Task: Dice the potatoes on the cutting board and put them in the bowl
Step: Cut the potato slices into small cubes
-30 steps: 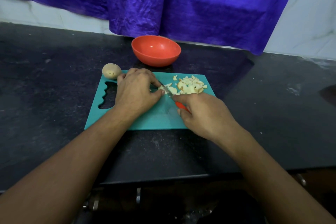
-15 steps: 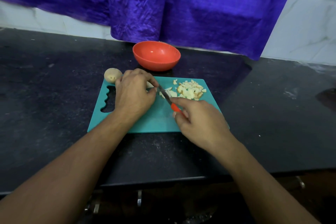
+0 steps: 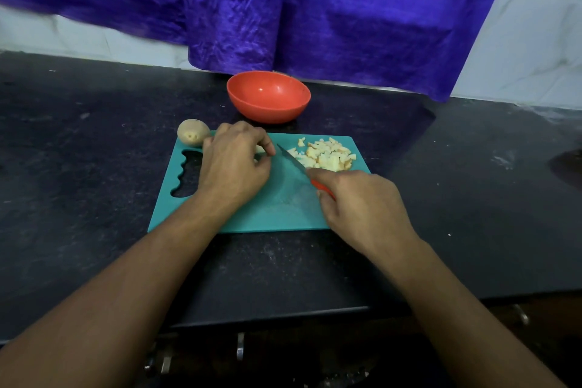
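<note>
- One teal cutting board lies on the dark counter. One red bowl stands at its 12 o'clock, just apart.
- One whole potato sits at the board's 10 o'clock corner.
- One pile of diced potato lies on the board at 1 o'clock.
- The left hand curls its fingers, pinching one pale potato piece, mostly hidden.
- The right hand wraps its fingers round one knife, whose blade points to 11 o'clock between the left hand and the pile.

Your left grip hid nearly all of the potato piece beneath it; your right grip covered most of the red knife handle.
</note>
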Demonstrator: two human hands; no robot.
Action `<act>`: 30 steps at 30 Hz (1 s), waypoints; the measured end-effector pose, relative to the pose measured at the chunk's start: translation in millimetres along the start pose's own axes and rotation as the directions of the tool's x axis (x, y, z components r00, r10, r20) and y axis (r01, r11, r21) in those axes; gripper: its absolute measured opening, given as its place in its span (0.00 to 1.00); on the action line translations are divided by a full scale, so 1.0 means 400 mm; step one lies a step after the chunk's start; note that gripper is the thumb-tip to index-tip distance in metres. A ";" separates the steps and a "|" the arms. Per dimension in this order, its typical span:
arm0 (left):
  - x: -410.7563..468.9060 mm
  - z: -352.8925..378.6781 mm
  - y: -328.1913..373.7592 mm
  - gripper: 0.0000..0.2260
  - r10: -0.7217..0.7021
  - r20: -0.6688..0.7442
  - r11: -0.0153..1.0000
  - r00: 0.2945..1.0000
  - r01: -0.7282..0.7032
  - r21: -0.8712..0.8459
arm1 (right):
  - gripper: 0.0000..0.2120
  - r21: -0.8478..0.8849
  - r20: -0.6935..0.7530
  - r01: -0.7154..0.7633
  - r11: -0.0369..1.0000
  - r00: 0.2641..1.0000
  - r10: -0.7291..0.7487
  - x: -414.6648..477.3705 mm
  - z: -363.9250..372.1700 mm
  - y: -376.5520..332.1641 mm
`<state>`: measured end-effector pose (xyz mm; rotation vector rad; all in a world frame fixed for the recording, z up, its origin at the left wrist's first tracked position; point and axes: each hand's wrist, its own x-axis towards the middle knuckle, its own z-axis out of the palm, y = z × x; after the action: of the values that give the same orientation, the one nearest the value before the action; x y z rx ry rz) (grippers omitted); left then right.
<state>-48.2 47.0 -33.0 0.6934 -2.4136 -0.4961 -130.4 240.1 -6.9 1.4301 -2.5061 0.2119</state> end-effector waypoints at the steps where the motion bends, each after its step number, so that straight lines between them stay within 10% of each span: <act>1: -0.001 0.001 0.000 0.07 0.010 -0.006 1.000 1.000 -0.010 0.008 | 0.19 0.066 -0.016 -0.024 0.997 1.000 0.026 -0.001 0.001 0.008; 7: -0.008 -0.001 0.007 0.11 0.085 0.003 0.988 0.996 -0.084 0.133 | 0.13 0.671 0.024 -0.189 0.717 0.972 0.234 0.017 0.024 0.094; 14: 0.014 -0.028 0.085 0.23 0.025 0.152 0.955 0.988 -0.069 0.287 | 0.16 0.486 -0.025 -0.295 0.823 0.936 0.351 -0.002 0.001 0.180; 30: 0.116 0.022 0.170 0.07 -0.225 0.415 0.954 0.881 0.113 0.278 | 0.18 0.385 0.111 -0.364 0.848 0.931 0.348 0.009 0.031 0.180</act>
<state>-110.9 76.3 12.7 0.9985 -2.8938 -0.4686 -195.9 270.5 -18.1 1.0715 -2.8605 0.8190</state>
